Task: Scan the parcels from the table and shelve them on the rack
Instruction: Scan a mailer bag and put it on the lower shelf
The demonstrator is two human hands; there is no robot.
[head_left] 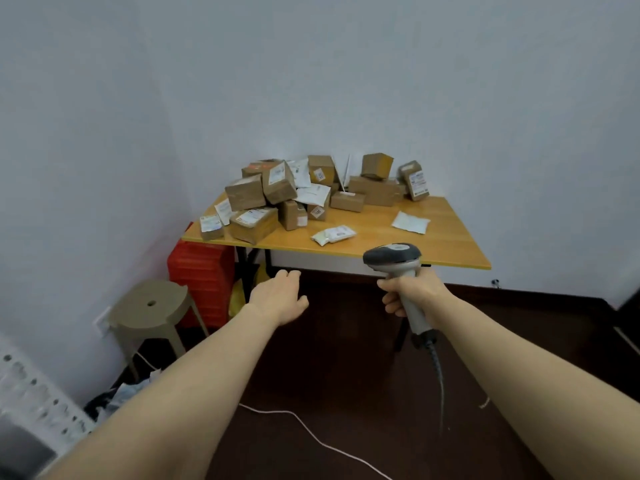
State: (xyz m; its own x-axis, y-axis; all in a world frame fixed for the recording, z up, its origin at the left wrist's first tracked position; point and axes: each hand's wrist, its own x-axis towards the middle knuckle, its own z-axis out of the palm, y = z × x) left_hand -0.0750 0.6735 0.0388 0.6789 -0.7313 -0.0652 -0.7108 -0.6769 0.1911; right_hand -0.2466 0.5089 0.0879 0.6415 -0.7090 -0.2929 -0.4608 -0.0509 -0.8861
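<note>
A wooden table point(446, 233) stands in the corner of the room. Several brown cardboard parcels point(263, 195) with white labels are piled along its back and left side. Two white bag parcels lie apart on the front part: one point(333, 234) near the front edge, one point(410, 222) to the right. My right hand point(412, 292) grips the handle of a grey barcode scanner point(393, 256), held in front of the table's edge. My left hand point(280, 295) is stretched out empty towards the table, fingers relaxed, below the tabletop's level.
A beige plastic stool point(152, 306) stands at the left, with red crates point(204, 271) behind it under the table. A white perforated rack post point(38, 396) shows at the bottom left. A white cable point(311, 434) runs across the dark floor.
</note>
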